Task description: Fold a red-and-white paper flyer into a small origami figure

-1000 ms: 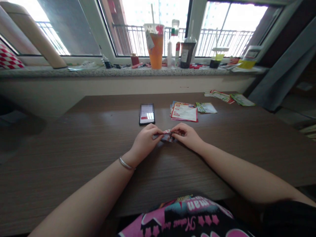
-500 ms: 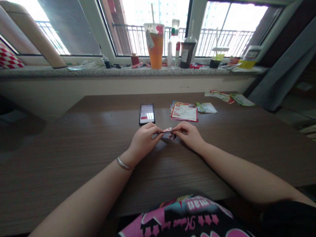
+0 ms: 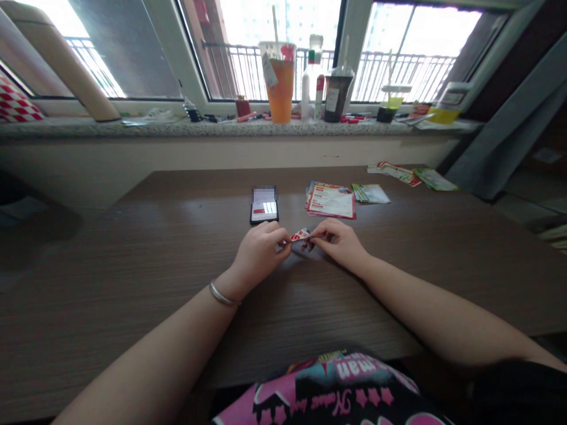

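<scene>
Between my two hands is a small piece of printed paper (image 3: 301, 235), red and white on top with a darker printed part below. It looks folded or bent, though the folds are too small to make out. My left hand (image 3: 261, 247) pinches its left end between thumb and fingers. At the right end, the thumb and fingertips of my right hand (image 3: 339, 241) are closed on the paper. Just beyond my left hand lies a phone (image 3: 264, 209) with a lit screen. A stack of red-bordered printed sheets (image 3: 331, 200) lies beyond my right hand.
Green-and-white printed papers (image 3: 371, 193) lie right of the stack, with more leaflets (image 3: 401, 172) at the table's (image 3: 110, 265) far right corner. Along the windowsill (image 3: 212, 128) stand an orange drink cup (image 3: 280, 88), a dark cup (image 3: 337, 94), bottles and pens.
The paper has turned between my fingers, so more of its red-and-white face shows. My left hand has shifted down slightly and its fingers have curled in; my right hand has barely moved.
</scene>
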Demonstrator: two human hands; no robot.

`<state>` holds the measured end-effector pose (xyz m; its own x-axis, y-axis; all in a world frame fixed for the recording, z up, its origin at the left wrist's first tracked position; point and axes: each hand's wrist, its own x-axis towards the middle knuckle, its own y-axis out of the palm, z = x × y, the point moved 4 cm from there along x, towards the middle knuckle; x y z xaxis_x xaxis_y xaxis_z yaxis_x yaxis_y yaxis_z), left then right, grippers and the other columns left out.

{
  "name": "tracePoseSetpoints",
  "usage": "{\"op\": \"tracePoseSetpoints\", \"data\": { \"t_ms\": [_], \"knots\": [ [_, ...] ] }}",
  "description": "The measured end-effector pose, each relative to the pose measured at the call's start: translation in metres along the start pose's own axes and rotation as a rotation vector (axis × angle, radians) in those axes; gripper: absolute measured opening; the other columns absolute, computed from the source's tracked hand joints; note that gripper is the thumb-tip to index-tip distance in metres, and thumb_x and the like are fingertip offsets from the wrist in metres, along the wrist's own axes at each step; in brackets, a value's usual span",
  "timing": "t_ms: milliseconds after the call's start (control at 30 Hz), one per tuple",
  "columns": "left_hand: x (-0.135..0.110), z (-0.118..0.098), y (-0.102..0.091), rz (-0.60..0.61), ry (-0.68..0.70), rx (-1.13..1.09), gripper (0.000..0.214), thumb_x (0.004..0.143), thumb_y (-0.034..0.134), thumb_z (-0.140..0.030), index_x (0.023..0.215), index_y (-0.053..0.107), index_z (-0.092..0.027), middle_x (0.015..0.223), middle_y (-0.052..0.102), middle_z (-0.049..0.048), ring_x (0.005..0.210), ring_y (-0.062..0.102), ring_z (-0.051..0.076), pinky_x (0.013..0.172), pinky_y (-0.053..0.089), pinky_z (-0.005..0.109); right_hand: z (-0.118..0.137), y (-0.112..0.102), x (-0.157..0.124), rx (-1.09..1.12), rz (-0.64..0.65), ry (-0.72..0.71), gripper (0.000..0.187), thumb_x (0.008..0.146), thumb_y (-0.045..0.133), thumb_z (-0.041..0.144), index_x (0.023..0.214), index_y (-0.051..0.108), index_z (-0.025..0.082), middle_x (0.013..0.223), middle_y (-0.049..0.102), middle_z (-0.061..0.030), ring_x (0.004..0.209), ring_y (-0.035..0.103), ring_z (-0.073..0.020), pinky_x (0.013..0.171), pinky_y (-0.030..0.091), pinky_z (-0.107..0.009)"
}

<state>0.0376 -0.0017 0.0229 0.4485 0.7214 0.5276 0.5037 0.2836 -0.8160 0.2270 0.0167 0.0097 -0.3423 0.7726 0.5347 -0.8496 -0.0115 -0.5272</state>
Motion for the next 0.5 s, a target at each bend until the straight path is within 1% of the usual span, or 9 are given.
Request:
{"op": "tracePoseSetpoints", "data": {
  "t_ms": [33,100,167,233,300,400,500],
  "knots": [
    [0.0,-0.001,0.0,0.01,0.008,0.017,0.004,0.078,0.063,-0.015,0.076,0.063,-0.018,0.077,0.059,0.003,0.075,0.055,0.017,0.068,0.043,0.028,0.002,0.001,0.0,-0.01,0.007,-0.012,0.004,0.079,0.066,0.019,0.076,0.067,0.021,0.076,0.063,-0.0026,0.072,0.055,-0.0148,0.059,0.045,-0.026],
    [0.0,-0.005,0.001,0.02,0.029,0.034,0.01,0.077,0.062,-0.012,0.083,0.066,-0.019,0.081,0.062,0.0035,0.078,0.055,0.018,0.071,0.043,0.03,0.007,0.003,-0.001,-0.04,0.027,-0.04,0.005,0.079,0.066,0.018,0.075,0.067,0.021,0.075,0.062,-0.0024,0.071,0.054,-0.0149,0.06,0.044,-0.026],
    [0.0,-0.01,0.0,0.024,0.054,0.035,0.01,0.08,0.062,-0.016,0.087,0.068,-0.021,0.082,0.063,0.0035,0.078,0.056,0.018,0.073,0.043,0.031,0.012,0.006,-0.001,-0.073,0.048,-0.068,0.005,0.08,0.065,0.018,0.076,0.067,0.021,0.074,0.062,-0.0022,0.071,0.054,-0.0148,0.062,0.044,-0.027],
    [0.001,-0.013,-0.001,0.022,0.071,0.029,0.006,0.084,0.063,-0.023,0.084,0.068,-0.021,0.082,0.063,0.0035,0.077,0.055,0.018,0.072,0.042,0.031,0.016,0.008,-0.002,-0.09,0.058,-0.089,0.005,0.081,0.065,0.019,0.077,0.067,0.021,0.073,0.062,-0.0022,0.07,0.054,-0.015,0.063,0.044,-0.028],
    [0.001,-0.014,-0.002,0.018,0.079,0.004,0.01,0.086,0.061,-0.026,0.08,0.067,-0.02,0.081,0.063,0.0037,0.076,0.055,0.018,0.071,0.042,0.031,0.019,0.008,-0.003,-0.084,0.054,-0.1,0.004,0.081,0.065,0.019,0.079,0.067,0.021,0.074,0.062,-0.0021,0.072,0.054,-0.0152,0.063,0.044,-0.028],
    [0.001,-0.012,-0.003,-0.009,0.069,-0.078,0.011,0.088,0.059,-0.022,0.079,0.065,-0.018,0.081,0.062,0.0038,0.077,0.055,0.017,0.072,0.043,0.029,0.019,0.007,-0.004,-0.068,0.03,-0.095,0.005,0.08,0.065,0.018,0.083,0.066,0.022,0.08,0.061,-0.0026,0.076,0.055,-0.0151,0.062,0.045,-0.026],
    [-0.001,-0.008,-0.002,-0.036,0.042,-0.139,0.011,0.088,0.058,-0.02,0.078,0.063,-0.018,0.081,0.061,0.0036,0.077,0.055,0.016,0.072,0.044,0.029,0.014,0.006,-0.005,-0.082,0.013,-0.052,0.009,0.078,0.064,0.016,0.085,0.065,0.021,0.086,0.06,-0.0034,0.077,0.055,-0.0147,0.06,0.045,-0.025]
  ]
}}
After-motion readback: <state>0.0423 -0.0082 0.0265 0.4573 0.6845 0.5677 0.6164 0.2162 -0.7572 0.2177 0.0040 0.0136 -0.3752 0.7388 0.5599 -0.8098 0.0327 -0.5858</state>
